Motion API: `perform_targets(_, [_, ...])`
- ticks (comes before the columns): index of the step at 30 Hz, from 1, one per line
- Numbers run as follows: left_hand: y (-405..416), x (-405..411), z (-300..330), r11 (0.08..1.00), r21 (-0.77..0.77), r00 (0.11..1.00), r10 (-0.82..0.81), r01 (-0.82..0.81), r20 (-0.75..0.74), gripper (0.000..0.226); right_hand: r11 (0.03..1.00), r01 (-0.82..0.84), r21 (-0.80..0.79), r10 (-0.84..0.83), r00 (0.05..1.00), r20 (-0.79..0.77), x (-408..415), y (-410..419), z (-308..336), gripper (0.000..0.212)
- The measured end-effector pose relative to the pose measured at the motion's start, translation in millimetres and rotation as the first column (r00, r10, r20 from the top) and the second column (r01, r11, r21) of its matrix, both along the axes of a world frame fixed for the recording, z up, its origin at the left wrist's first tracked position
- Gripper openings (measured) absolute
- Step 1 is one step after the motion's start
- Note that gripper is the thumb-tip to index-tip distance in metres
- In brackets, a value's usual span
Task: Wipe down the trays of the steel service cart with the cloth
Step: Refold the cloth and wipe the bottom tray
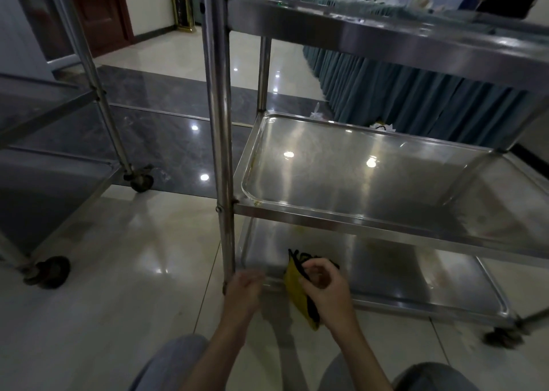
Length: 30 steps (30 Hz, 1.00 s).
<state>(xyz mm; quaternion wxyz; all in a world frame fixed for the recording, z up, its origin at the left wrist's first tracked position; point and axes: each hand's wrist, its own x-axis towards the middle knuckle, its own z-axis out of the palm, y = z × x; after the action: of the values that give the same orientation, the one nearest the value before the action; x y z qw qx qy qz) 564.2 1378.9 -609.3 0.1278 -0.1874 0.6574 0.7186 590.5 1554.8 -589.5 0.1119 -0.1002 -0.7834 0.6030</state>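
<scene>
Down low, the right hand (323, 286) grips a folded yellow cloth with black trim (297, 289) at the front rim of the bottom tray (416, 275) of the three-tier steel service cart (221, 123). Part of the cloth lies over the tray, the rest hangs in front of it. The left hand (242, 289) curls around the base of the cart's near corner post. Above, the shiny middle tray (356, 176) reflects ceiling lights. A second steel cart (98, 93) stands to the left on the glossy tiled floor (133, 272).
</scene>
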Motion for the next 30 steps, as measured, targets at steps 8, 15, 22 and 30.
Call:
perform_targets(8, [30, 10, -13, 0.902, 0.413, 0.966, -0.206, 0.126, 0.155, 0.062, 0.989, -0.147, 0.028, 0.148, 0.987, -0.069, 14, -12, 29, 0.024])
perform_targets(15, [29, 20, -23, 0.838, 0.544, 0.961, -0.177, 0.036, 0.21, 0.066, 0.977, -0.213, 0.018, 0.213, 0.977, 0.012, 21, -28, 26, 0.034])
perform_targets(22, [27, 26, -17, 0.737, 0.672, 0.938, -0.283, 0.079, 0.2, 0.065, 0.985, -0.169, -0.034, 0.172, 0.976, 0.131, 21, -21, 8, 0.039])
perform_targets(30, [22, 27, -27, 0.757, 0.641, 0.899, -0.36, 0.125, 0.249, 0.07, 0.98, -0.197, -0.035, 0.2, 0.976, 0.09, 19, -12, 0, 0.043])
